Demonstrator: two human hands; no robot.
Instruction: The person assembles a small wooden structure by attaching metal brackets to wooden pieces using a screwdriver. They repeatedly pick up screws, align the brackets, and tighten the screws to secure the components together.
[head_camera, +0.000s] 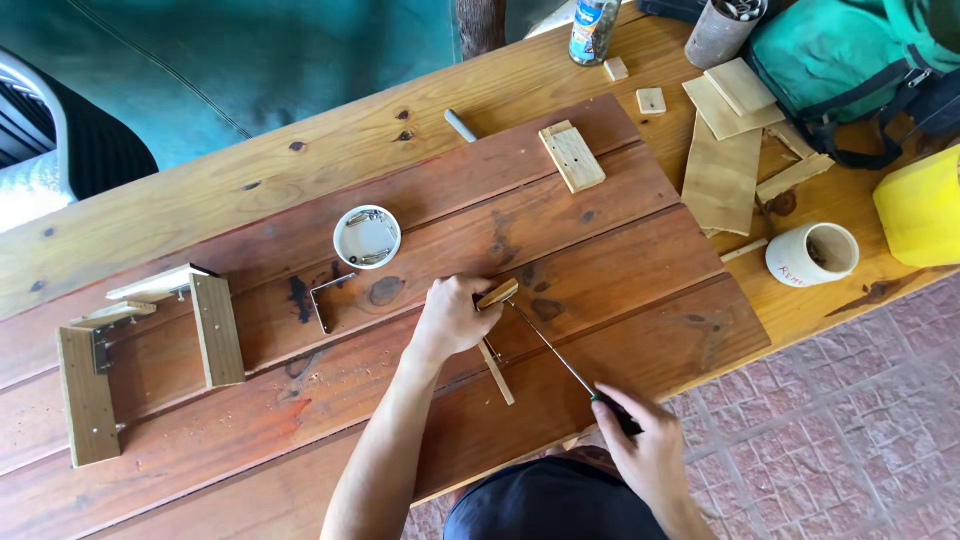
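My left hand (452, 318) pinches a small wooden block (497, 293) against the reddish plank board (620, 260). My right hand (645, 445) grips the dark handle of a long screwdriver (555, 352), whose tip meets the block. A thin wooden strip (497, 372) lies just below my left hand. A metal bracket (327, 298) lies to the left of that hand.
A white round dish of screws (367, 236) sits up left. A wooden frame assembly (150, 350) rests at the far left. Wood offcuts (722, 150), a block (572, 156), a white mug (812, 254), a green bag (850, 60), a yellow container (920, 205) occupy the right.
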